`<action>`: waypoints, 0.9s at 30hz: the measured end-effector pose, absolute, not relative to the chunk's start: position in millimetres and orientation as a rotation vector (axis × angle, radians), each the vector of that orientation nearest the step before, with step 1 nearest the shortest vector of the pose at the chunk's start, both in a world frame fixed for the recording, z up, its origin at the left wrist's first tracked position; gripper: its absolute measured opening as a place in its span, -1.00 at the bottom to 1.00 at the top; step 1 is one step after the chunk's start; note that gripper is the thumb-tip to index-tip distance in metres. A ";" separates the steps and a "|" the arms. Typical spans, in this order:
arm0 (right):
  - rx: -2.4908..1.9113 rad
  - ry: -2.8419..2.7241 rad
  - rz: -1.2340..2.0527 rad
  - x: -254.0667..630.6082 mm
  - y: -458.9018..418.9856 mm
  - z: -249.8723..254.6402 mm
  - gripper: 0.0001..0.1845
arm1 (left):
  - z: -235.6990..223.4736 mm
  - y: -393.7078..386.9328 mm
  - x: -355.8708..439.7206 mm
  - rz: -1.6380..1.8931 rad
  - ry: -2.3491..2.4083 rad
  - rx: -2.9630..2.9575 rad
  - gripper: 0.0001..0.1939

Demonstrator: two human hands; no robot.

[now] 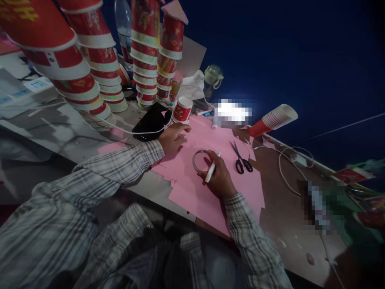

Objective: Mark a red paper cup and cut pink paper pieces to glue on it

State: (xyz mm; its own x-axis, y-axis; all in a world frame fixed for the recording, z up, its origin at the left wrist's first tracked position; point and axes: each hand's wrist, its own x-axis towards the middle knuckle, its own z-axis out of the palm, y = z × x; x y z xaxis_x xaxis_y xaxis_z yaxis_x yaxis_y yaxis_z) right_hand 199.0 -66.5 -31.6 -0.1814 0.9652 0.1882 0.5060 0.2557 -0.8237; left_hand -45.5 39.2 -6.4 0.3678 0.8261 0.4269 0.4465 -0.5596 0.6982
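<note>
Where pink paper (195, 192) is spread: flat, matte sheets are overlapped, their straight edges fanned unevenly across the smooth table (279, 196).
Grey ring (193, 160): a thin, round band is placed over the pink paper, its rim touched by the right hand (221, 174).
White marker (213, 167): this slim, smooth cylinder is gripped by the bent fingers of the right hand, above the pink paper.
Left hand (173, 139): its fingers are loosely spread and curved, with nothing seen held, at the pink paper's left edge.
Scissors (240, 164): slightly parted metal blades and black looped handles are laid on the pink paper, toward its right side.
Cup towers (145, 56): ribbed red-and-white columns are stacked beyond the pink paper, leftward.
Nested cups (272, 122): a tilted, pale-lipped stack is set by the pink paper's far right.
</note>
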 end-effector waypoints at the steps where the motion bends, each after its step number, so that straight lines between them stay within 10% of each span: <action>1: -1.352 -1.787 0.805 198.3 -66.8 -30.8 -0.12 | -6.0 38.6 -45.5 1.077 1.099 2.158 -0.72; 27: -1.475 -1.838 0.682 191.2 -69.7 -10.9 -0.23 | -16.1 40.5 -41.0 0.394 0.868 2.367 -0.42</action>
State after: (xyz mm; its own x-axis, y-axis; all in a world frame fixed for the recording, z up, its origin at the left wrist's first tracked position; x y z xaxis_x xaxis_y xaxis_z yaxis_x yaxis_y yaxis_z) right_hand 191.2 -69.7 -10.9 -0.1320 0.9748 0.1799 0.6218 0.2228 -0.7508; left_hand -41.0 40.5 -16.1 0.7445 0.6636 0.0730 0.4917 -0.6190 0.6124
